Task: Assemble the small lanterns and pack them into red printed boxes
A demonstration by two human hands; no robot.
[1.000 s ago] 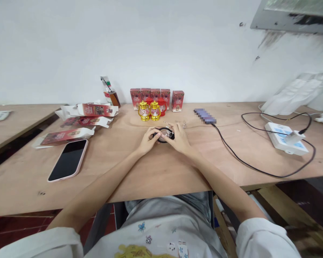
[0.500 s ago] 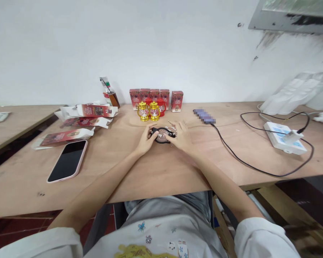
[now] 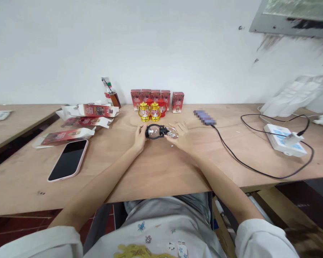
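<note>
A small black lantern (image 3: 155, 132) with a clear body lies on its side, its base to the left and its narrow top to the right. My left hand (image 3: 140, 138) grips the base end between thumb and fingers. On the other side, my right hand (image 3: 182, 138) rests with its fingers stretched out and apart, the thumb close to the lantern's top; whether it touches is unclear. Small whitish bits (image 3: 172, 134) lie on the tabletop between that thumb and the fingers. Beyond my hands stand gold lanterns (image 3: 144, 113), with red lanterns (image 3: 162, 107) behind them.
Several red boxes (image 3: 178, 102) stand near the wall. Opened cartons (image 3: 70, 135), a pink-cased phone (image 3: 68, 160) and a bottle (image 3: 113, 96) are on the left. To the right lie another phone (image 3: 204, 117), a black cable (image 3: 239, 166) and a white power strip (image 3: 284, 139).
The black lantern has moved slightly left with my left hand and shows more fully. My right thumb has come off its body, and the whitish bits are more exposed.
</note>
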